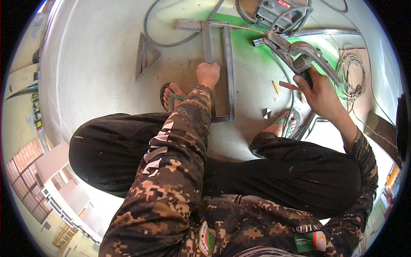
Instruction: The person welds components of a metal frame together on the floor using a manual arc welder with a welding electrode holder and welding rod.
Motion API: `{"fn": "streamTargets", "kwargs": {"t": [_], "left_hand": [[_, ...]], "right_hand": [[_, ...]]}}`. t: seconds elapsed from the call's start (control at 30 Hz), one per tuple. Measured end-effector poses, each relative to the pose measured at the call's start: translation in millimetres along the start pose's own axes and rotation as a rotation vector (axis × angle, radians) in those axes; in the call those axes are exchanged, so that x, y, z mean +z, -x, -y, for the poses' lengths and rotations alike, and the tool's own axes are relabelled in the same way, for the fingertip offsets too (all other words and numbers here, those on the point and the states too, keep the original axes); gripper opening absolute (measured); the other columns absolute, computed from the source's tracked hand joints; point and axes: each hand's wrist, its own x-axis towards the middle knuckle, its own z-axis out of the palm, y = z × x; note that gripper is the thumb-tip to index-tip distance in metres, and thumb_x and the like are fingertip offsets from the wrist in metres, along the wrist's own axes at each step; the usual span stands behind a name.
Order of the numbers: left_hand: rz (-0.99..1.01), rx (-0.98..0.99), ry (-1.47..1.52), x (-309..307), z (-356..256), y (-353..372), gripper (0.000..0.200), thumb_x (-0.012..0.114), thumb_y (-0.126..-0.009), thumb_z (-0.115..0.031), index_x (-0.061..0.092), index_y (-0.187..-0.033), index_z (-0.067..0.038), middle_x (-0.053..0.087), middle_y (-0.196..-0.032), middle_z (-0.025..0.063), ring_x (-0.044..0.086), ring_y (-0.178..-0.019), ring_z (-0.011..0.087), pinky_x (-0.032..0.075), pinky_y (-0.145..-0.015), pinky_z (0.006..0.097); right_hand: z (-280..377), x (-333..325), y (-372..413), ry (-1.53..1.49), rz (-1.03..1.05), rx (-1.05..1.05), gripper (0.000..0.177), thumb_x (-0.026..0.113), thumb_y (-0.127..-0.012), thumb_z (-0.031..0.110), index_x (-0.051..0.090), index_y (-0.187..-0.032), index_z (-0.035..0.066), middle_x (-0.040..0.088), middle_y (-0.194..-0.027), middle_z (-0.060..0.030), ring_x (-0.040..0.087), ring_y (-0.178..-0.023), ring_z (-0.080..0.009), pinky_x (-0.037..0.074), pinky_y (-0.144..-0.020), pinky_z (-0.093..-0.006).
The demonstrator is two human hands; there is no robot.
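My left hand (208, 74) is closed around a flat steel bar (207, 45) that belongs to a rectangular metal frame (230, 77) lying on the floor. My right hand (323, 95) grips a welding electrode holder (282, 47) at the right. From its jaws a thin welding rod (244, 28) reaches left, its tip close to the top end of the bar. A short grey metal block (188, 25) lies at that same corner of the frame.
A welding machine (278, 10) with a red lit display stands at the top, its cables spread around. A triangular metal piece (145, 56) lies left of the frame. Rightward are a square steel tube (317, 33), a coil of cable (352, 70) and a yellow pencil-like stick (275, 88).
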Motion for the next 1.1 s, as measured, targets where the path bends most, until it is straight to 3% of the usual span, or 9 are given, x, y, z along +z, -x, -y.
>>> {"fn": "streamTargets", "kwargs": {"t": [0.37,0.63,1.1], "left_hand": [[0.010,-0.048,0.036,-9.8,-10.0,9.0,0.035,0.065,-0.081,-0.028,0.072,-0.085,0.006,0.068,-0.090,0.0301,0.067,-0.094,0.0434,0.052,-0.084,0.0454],[0.012,-0.039,0.031,-10.7,-11.0,9.7,0.035,0.065,-0.081,-0.027,0.072,-0.085,0.006,0.067,-0.090,0.0305,0.066,-0.094,0.0436,0.052,-0.085,0.0454],[0.011,-0.057,0.056,-10.8,-11.7,10.0,0.034,0.063,-0.080,-0.027,0.072,-0.086,0.006,0.068,-0.090,0.0295,0.067,-0.094,0.0428,0.052,-0.086,0.0451]], "right_hand": [[2.4,-2.2,-1.7,0.049,0.022,0.016,0.039,0.056,-0.099,0.030,0.051,-0.102,-0.008,0.064,-0.085,-0.0312,0.063,-0.083,-0.0486,0.050,-0.069,-0.0481],[7.6,-2.8,-2.2,0.060,0.044,0.050,0.037,0.056,-0.099,0.028,0.052,-0.106,-0.009,0.069,-0.087,-0.0262,0.068,-0.087,-0.0424,0.052,-0.071,-0.0453],[7.5,-2.1,-1.2,0.054,0.032,0.043,0.037,0.057,-0.098,0.027,0.052,-0.105,-0.009,0.066,-0.084,-0.0288,0.066,-0.084,-0.0453,0.050,-0.069,-0.0469]]}}
